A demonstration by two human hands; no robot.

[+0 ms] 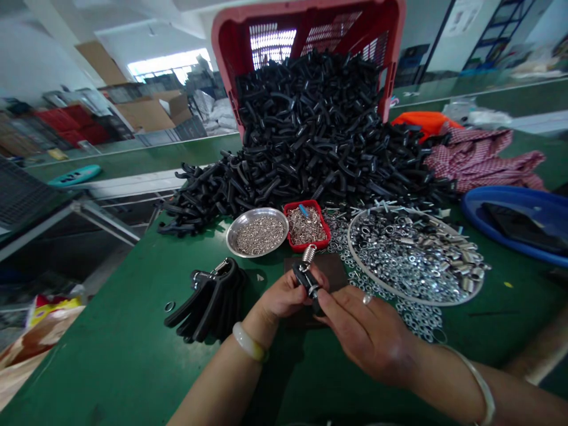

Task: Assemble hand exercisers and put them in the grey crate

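Observation:
Over a dark flat block (335,269), a black plastic handle (305,277) is held between both hands. A coil spring (309,254) sticks up from its far end, and a bright metal pin or bolt crosses it. My left hand (284,296) pinches the handle from the left. My right hand (373,334) has its fingers closed at the handle's near end; whether a small part is in them is hidden. To the left lies a stack of similar black handles (208,302) with springs and bolts fitted, beside a loose ring (169,306).
A tipped red crate (228,71) spills black handles (310,142) across the back. Small metal parts fill a steel bowl (229,236) and a red tray (329,235). Nuts and springs heap on a round tray (402,294). A blue basin (477,219) and checked cloth (483,157) lie right.

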